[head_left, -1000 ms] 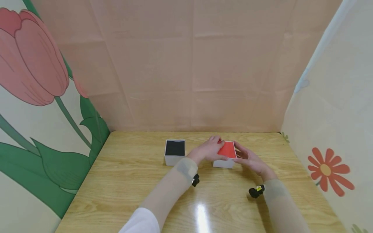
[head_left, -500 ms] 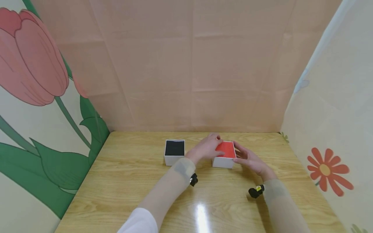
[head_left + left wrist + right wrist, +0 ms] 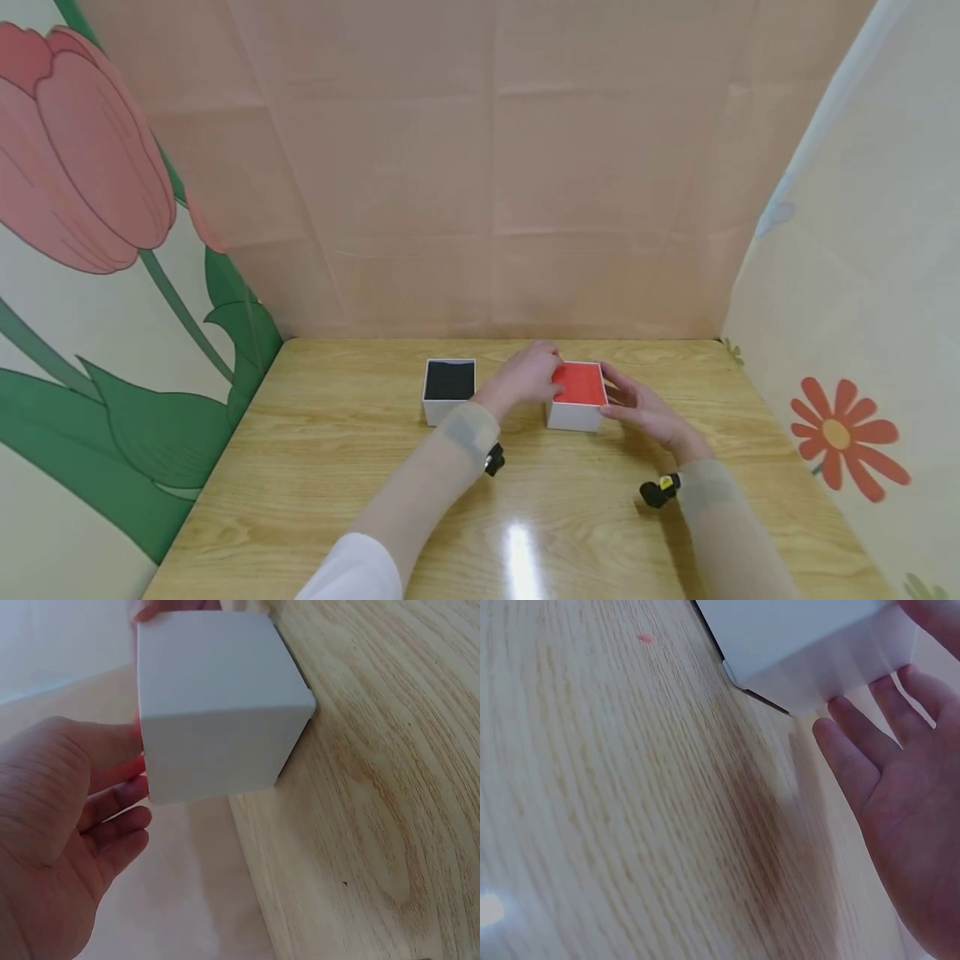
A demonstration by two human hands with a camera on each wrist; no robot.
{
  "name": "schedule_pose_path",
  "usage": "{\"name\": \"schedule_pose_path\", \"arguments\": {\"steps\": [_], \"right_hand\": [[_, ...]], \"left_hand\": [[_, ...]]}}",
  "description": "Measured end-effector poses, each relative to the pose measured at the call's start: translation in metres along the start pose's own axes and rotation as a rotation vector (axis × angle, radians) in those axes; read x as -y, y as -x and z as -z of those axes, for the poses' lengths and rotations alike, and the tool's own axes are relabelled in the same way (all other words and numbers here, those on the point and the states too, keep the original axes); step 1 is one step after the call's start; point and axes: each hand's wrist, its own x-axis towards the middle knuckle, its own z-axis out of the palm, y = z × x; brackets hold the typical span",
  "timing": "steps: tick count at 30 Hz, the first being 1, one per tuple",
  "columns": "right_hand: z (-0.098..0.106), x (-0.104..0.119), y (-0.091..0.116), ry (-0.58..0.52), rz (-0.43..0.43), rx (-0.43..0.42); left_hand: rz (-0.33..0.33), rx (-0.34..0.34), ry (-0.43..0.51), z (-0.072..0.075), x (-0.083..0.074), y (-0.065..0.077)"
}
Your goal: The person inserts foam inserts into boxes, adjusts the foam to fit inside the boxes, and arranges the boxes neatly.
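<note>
In the head view a white box [image 3: 573,417] filled flush with a red layer [image 3: 581,384] stands on the table. My left hand [image 3: 525,377] is at its left rim, the fingers loosely bent beside the red. In the left wrist view the left thumb [image 3: 112,742] reaches to the box's top edge; whether the fingers touch the red is partly hidden. On the other side my right hand [image 3: 648,410] rests fairly straight fingers [image 3: 862,735] against the box's right face, its thumb by the near corner. Neither hand lifts the box.
Left of it, a second white box [image 3: 447,413] holds a black layer [image 3: 449,381], close to the left wrist. The wooden table [image 3: 337,467] ends at a pink-beige backdrop [image 3: 420,208]. Flower-printed sheets [image 3: 832,333] flank the sides.
My left hand has drawn back leftward across the red layer, from over its left half to the box's left rim. The right hand and both boxes stay in place.
</note>
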Motion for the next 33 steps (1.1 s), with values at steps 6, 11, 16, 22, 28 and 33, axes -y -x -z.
{"name": "schedule_pose_path", "arguments": {"steps": [6, 11, 16, 22, 28, 33], "right_hand": [[-0.002, 0.000, 0.000, -0.005, -0.003, 0.001], [-0.003, -0.001, 0.000, -0.006, -0.016, -0.002], [-0.003, 0.000, 0.001, -0.011, -0.010, -0.003], [-0.002, -0.002, 0.003, -0.039, -0.007, 0.001], [-0.001, -0.002, 0.004, -0.036, -0.002, 0.001], [-0.003, -0.001, 0.003, -0.029, -0.014, 0.003]], "left_hand": [[0.042, 0.039, 0.008, 0.001, -0.003, 0.000], [0.079, 0.053, 0.011, 0.002, -0.006, 0.001], [0.097, 0.050, 0.010, 0.004, -0.010, 0.000], [0.107, 0.045, 0.001, 0.004, -0.014, -0.002], [0.039, 0.032, -0.062, 0.003, -0.018, -0.006], [-0.015, 0.001, -0.084, 0.000, -0.021, -0.012]]}}
